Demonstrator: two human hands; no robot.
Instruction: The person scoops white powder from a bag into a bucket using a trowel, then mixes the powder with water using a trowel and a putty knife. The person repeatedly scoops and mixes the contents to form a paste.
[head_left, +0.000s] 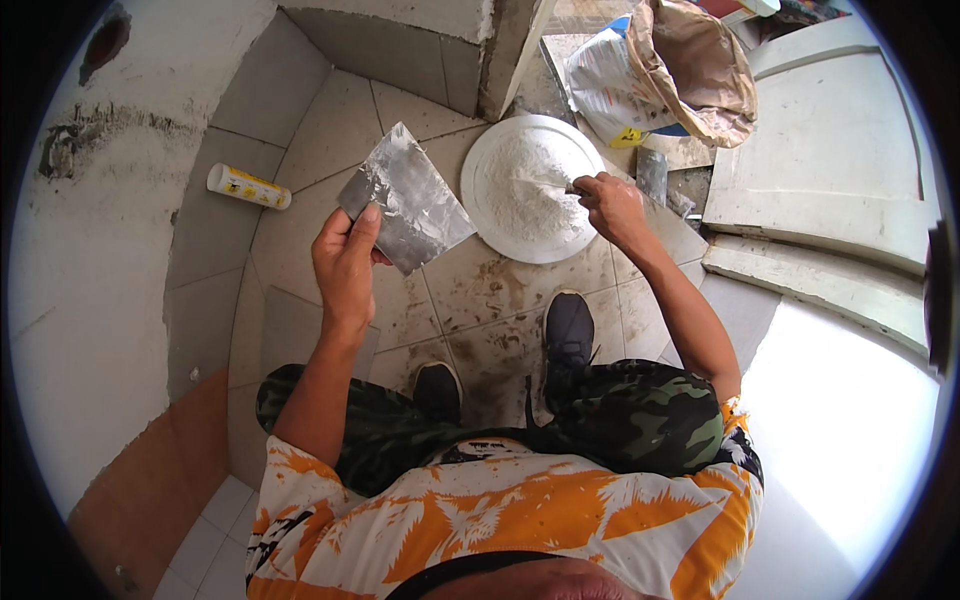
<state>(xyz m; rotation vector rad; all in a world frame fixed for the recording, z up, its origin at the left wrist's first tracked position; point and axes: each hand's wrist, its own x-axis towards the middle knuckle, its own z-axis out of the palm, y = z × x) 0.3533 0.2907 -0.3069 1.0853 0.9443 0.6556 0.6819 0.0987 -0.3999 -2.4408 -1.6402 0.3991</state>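
Observation:
My left hand [345,262] is closed on a flat grey rectangular plate [408,205], thumb on top. Uneven whitish smears cover its upper face, and it is tilted above the tiled floor. To its right lies a round white tray [481,222] bearing a heap of white powder [528,190]. My right hand [612,207] grips a small tool [574,188] at the right side of that heap. Only a short dark part of the tool shows; the fingers hide the handle, so its exact kind is unclear.
An open paper sack [700,85] stands at the far right, near a white panelled door [820,165]. A white and yellow cartridge tube [250,187] lies by the left wall. My shoes [570,330] rest on the stained floor tiles [500,290]. A wall corner [510,60] juts in beyond the tray.

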